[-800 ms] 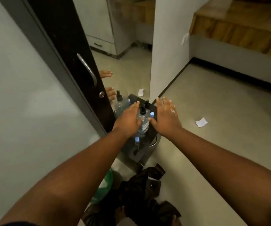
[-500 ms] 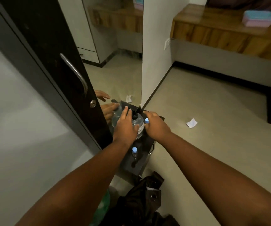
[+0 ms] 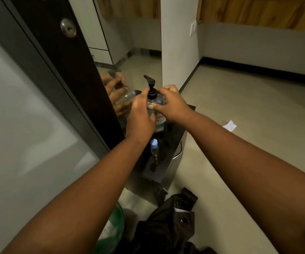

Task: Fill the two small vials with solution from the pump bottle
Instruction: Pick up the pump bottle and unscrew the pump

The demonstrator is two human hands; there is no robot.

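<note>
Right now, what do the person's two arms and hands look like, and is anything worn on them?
Both forearms are bare along all that shows: no sleeves, no gloves, no watch or bracelet. The left hand and the right hand are bare too. No ring can be made out on either hand, though some fingers are hidden behind the pump bottle.

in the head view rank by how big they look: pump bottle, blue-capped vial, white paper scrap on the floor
1. pump bottle, largest though partly covered by both hands
2. blue-capped vial
3. white paper scrap, looks smallest, but it lies farther away, so true size is unsure
</note>
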